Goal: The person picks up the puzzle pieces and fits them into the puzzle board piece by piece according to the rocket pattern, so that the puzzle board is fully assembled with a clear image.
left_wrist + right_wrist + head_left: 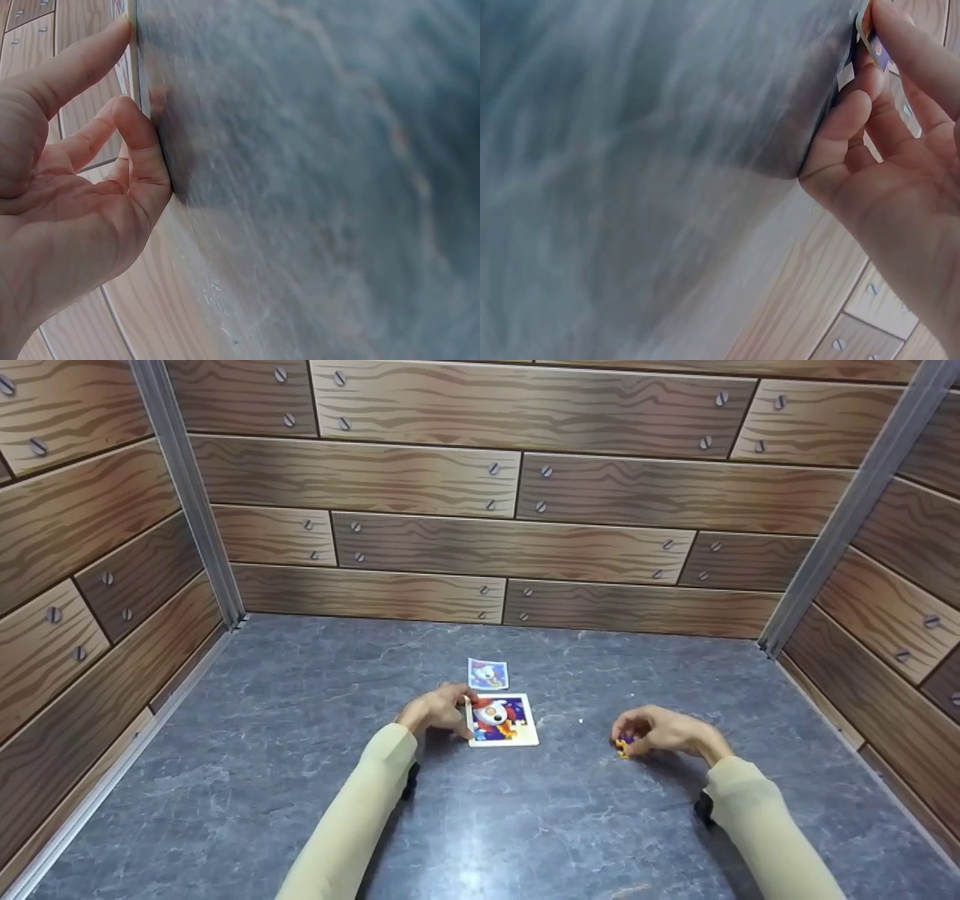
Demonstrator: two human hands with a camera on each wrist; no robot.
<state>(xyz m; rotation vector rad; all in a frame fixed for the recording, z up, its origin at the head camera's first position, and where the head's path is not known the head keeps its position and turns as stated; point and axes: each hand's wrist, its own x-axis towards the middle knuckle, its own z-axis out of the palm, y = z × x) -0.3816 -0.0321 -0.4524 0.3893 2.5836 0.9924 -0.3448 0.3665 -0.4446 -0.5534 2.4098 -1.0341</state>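
A square jigsaw puzzle board (529, 736) with a white frame lies on the table, showing a cartoon figure in red and white on purple. Part of its lower right area is bare. At its left edge my left hand (439, 711) holds the board between thumb and fingers; the left wrist view shows the thumb (94, 60) against that thin edge. To the right, apart from the board, my right hand (660, 731) pinches a small purple and orange puzzle piece (622, 746) just over the table. Fingers hide part of this piece (879, 51) in the right wrist view.
A small picture card (488, 676) with a similar design lies just behind the board. Tiny white specks (580, 721) are on the grey marbled table (300, 810). Wood-patterned walls (420, 544) with metal corner strips enclose the back and sides.
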